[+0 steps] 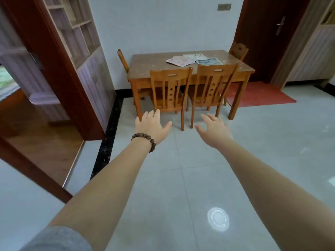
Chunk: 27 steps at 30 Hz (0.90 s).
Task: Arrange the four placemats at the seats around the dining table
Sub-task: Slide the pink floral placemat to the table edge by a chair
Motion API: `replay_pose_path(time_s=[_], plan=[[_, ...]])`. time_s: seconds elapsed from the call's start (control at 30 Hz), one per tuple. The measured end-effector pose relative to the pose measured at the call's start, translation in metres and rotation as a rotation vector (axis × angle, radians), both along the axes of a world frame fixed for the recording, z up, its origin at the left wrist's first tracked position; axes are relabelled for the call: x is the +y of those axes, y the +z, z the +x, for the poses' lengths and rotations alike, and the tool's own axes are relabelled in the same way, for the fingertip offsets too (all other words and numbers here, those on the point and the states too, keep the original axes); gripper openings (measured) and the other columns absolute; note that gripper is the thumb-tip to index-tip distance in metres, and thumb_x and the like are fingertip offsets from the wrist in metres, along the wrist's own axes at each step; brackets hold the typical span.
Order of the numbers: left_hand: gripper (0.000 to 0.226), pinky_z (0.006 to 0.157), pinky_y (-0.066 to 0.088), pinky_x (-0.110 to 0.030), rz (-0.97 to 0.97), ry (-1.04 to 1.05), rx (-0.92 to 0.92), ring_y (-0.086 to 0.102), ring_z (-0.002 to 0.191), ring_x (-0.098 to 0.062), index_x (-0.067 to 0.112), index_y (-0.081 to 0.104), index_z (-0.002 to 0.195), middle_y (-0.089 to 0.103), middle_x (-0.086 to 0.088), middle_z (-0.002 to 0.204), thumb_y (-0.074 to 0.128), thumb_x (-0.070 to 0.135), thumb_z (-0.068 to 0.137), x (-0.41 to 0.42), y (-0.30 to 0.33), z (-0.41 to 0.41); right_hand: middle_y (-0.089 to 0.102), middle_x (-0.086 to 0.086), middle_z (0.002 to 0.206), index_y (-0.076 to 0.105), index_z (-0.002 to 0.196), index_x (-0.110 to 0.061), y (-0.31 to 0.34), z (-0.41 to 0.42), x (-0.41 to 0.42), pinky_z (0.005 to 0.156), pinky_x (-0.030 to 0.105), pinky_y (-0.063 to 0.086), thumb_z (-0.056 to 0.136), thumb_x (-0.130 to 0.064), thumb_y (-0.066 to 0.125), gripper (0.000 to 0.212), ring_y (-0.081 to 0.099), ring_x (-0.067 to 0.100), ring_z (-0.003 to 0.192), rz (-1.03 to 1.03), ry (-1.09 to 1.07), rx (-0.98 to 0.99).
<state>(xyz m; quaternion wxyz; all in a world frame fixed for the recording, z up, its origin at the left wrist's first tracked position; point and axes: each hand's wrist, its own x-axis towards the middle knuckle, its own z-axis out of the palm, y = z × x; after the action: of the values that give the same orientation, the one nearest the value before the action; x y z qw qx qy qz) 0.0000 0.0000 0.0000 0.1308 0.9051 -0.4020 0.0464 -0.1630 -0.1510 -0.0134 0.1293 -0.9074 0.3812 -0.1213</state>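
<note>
Fingers (157, 113) spread, placemats (194, 59) well beyond

Table's (155, 66) ahead of me, against the wall
Placemats (192, 59) piled on its right half, two chairs (171, 91) tucked in front, one at each end

No legible text, brand, no. or sign showed anywhere in the view. The placemats (194, 59), heaped on the far half of the dining table (150, 69), carried printed patterns w/ small dark marks, but these were too blurred to read as letters or figures. The grey plate (224, 7) on the wall above the table bore nothing that could be made out.
</note>
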Motion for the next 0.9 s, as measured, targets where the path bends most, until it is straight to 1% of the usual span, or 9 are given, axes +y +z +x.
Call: replay_pose_path(time_s=[0.1,0.23,0.47,0.67,0.77,0.9], plan=[[0.072,0.111,0.018,-0.052,0.018,-0.01,-0.011,0.025,0.14,-0.024,0.018,0.026,0.146,0.034,-0.004,0.15,0.029,0.062,0.089,-0.012,-0.009,-0.003,0.026,0.002,0.155,0.026,0.146,-0.028,-0.01,-0.003,-0.013,0.112,0.046,0.022,0.092,-0.058,0.03,0.062,0.024,0.024,0.141,-0.038,-0.01,0.049],[0.071,0.112,0.017,-0.051,0.039,-0.01,0.008,0.023,0.141,-0.024,0.018,0.024,0.147,0.032,-0.004,0.152,0.029,0.06,0.091,-0.031,-0.023,-0.002,0.027,0.002,0.154,0.027,0.146,-0.027,-0.023,0.0,-0.034,0.113,0.045,0.019,0.092,-0.056,0.03,0.061,0.022,0.024,0.141,-0.038,0.002,0.079],[0.071,0.113,0.018,-0.051,0.08,-0.013,0.018,0.022,0.141,-0.024,0.017,0.022,0.147,0.03,-0.004,0.152,0.028,0.059,0.091,-0.08,-0.041,0.03,0.027,0.003,0.154,0.028,0.145,-0.025,-0.036,0.031,-0.085,0.113,0.046,0.02,0.094,-0.052,0.033,0.059,0.022,0.024,0.141,-0.026,0.005,0.096],[0.072,0.114,0.016,-0.053,0.101,-0.004,0.038,0.021,0.142,-0.025,0.018,0.021,0.148,0.028,-0.004,0.153,0.028,0.061,0.09,-0.145,-0.063,0.101,0.026,0.003,0.155,0.025,0.147,-0.026,-0.05,0.1,-0.153,0.113,0.048,0.023,0.093,-0.053,0.033,0.061,0.023,0.026,0.141,0.006,-0.017,0.11],[0.073,0.113,0.017,-0.054,0.103,0.0,0.041,0.021,0.142,-0.025,0.018,0.022,0.147,0.029,-0.004,0.153,0.028,0.062,0.09,-0.189,-0.069,0.154,0.026,0.004,0.155,0.025,0.147,-0.026,-0.052,0.153,-0.197,0.113,0.049,0.023,0.094,-0.052,0.034,0.06,0.022,0.027,0.141,0.021,-0.017,0.11],[0.073,0.114,0.016,-0.054,0.124,0.006,0.057,0.019,0.142,-0.026,0.019,0.022,0.147,0.028,-0.005,0.154,0.028,0.063,0.089,-0.258,-0.063,0.235,0.025,0.004,0.155,0.025,0.147,-0.025,-0.038,0.229,-0.267,0.113,0.047,0.022,0.094,-0.051,0.034,0.06,0.02,0.027,0.142,0.033,-0.031,0.1]])
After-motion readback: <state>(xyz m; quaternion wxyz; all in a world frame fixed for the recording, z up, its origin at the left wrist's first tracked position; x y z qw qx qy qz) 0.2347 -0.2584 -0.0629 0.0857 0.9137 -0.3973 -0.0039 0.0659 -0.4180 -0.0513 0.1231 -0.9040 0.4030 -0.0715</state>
